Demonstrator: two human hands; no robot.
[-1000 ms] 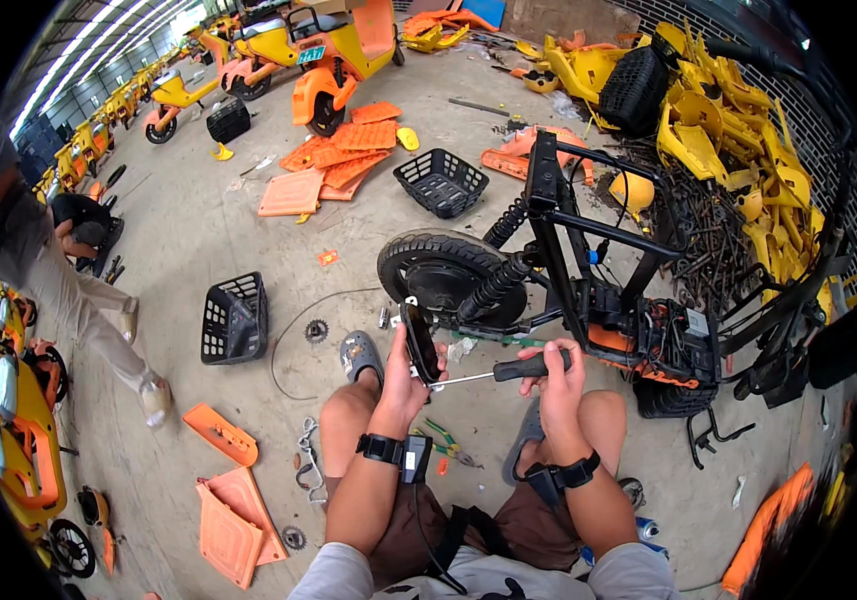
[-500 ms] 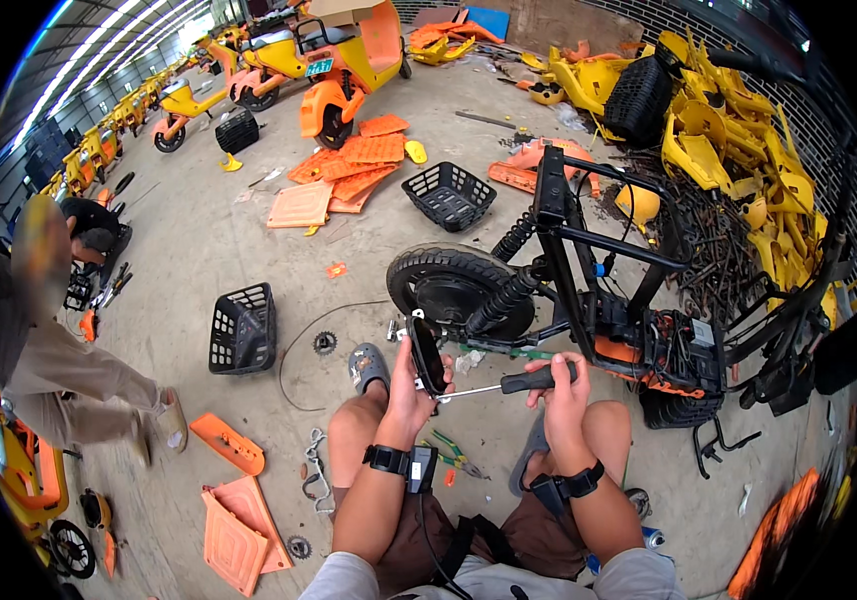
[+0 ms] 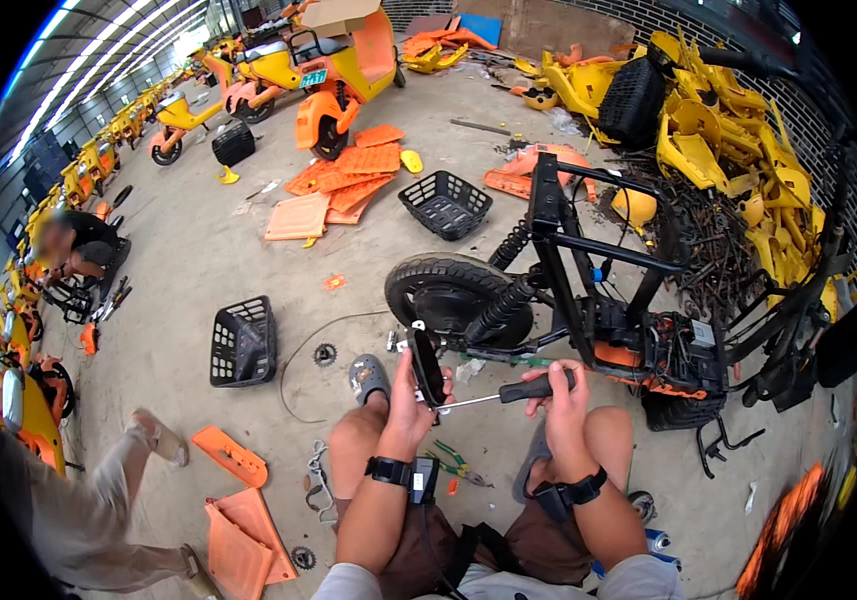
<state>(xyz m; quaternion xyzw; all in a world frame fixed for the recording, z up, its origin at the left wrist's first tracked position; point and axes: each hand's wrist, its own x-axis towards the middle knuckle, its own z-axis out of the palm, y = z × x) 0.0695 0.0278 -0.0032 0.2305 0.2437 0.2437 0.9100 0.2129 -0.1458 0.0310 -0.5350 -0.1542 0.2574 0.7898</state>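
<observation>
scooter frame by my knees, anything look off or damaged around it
The black scooter frame is stripped bare, with wiring exposed by its orange base. Orange panels and black baskets lie scattered on the concrete floor. The left hand holds a detached black part; the right hand grips a screwdriver.

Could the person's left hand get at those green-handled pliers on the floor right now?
Probably not at once: the left hand is full, gripping a black part. The pliers lie uncovered between the knees.
</observation>
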